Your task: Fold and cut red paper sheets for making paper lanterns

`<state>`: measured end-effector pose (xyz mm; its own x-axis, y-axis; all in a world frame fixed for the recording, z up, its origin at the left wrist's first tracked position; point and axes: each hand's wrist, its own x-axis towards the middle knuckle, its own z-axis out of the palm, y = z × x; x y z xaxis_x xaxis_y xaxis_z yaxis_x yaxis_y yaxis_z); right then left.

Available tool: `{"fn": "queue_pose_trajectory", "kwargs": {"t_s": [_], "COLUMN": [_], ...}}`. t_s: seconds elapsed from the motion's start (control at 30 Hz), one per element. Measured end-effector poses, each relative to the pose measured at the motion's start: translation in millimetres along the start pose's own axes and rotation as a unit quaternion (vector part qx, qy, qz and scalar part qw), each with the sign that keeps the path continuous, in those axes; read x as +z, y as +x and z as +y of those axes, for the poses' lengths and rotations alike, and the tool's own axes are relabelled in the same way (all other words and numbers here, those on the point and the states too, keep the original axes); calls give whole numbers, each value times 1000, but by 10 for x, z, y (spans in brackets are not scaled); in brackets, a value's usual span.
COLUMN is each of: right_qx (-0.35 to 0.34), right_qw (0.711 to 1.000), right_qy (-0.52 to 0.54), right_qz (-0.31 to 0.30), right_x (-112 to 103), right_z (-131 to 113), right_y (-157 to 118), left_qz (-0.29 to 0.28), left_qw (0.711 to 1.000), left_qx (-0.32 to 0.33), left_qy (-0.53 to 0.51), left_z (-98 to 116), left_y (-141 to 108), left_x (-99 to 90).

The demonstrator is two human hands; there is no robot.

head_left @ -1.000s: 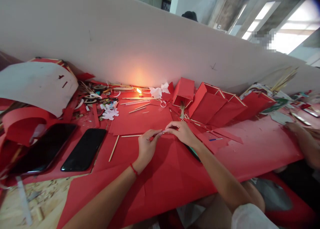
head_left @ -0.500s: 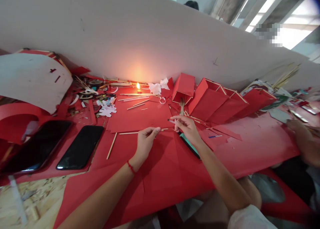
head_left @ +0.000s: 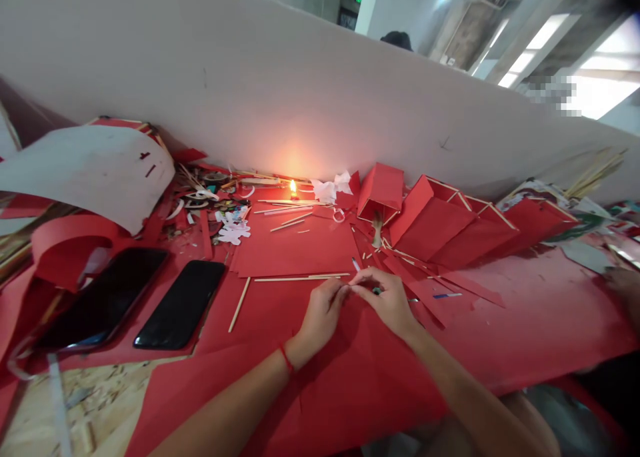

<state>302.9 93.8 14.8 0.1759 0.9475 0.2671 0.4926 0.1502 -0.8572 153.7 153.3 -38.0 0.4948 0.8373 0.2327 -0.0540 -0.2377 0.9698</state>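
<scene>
Over the red paper (head_left: 320, 337), my left hand (head_left: 325, 310) and my right hand (head_left: 385, 297) meet with thumbs and fingertips pinched together. Whatever the left fingertips hold is too small to make out. A thin pen-like stick (head_left: 356, 264) pokes up from the fingers of my right hand. Just beyond the hands, thin wooden sticks (head_left: 285, 279) lie in a row, and another stick (head_left: 239, 304) lies slanted to the left. A lit candle (head_left: 293, 189) burns near the wall behind red sheets (head_left: 290, 250).
Two black phones (head_left: 180, 304) (head_left: 107, 297) lie at the left, near a white sheet (head_left: 95, 170) and paper scraps. Red paper boxes (head_left: 383, 189) (head_left: 440, 220) stand at the back right. Part of another person's hand (head_left: 623, 284) shows at the right edge.
My hands have come together at the fingertips; they were apart before. The green and black object under my right hand is now mostly hidden. The view has shifted slightly.
</scene>
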Motion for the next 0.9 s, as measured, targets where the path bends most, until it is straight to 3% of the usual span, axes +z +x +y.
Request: {"fn": "queue_pose_trajectory", "kwargs": {"t_s": [0.13,0.2,0.3,0.4,0.47,0.57,0.73,0.8,0.9], "right_qx": [38,87,82,56,58,28,-20,-16,-15], "right_qw": [978,935,874,830,823,826,811,797,781], "right_qy": [-204,-342,-467,-533,-545,-548,-555,-563,-568], "right_qz": [11,-26,-102,-157,-148,-126,-183,-218,-260], "right_x": [-349,-502,-530,-325,-138,133,541,670,785], "right_z": [111,147,136,62,11,-25,42,97,195], "right_y": [119,188,273,426,654,1228,2302,2559,2731], "left_qz": [2,11,23,23,21,22,10,8,1], "left_qw": [999,999,998,997,997,996,992,990,989], "left_qx": [9,6,5,12,18,28,65,73,76], "left_qy": [34,50,66,71,74,83,108,117,125], "left_z": [27,36,42,52,64,85,95,81,52], "left_y": [-43,-61,-71,-63,-61,-77,-125,-129,-116], "left_x": [-23,-43,-63,-71,-76,-97,-139,-139,-124]}}
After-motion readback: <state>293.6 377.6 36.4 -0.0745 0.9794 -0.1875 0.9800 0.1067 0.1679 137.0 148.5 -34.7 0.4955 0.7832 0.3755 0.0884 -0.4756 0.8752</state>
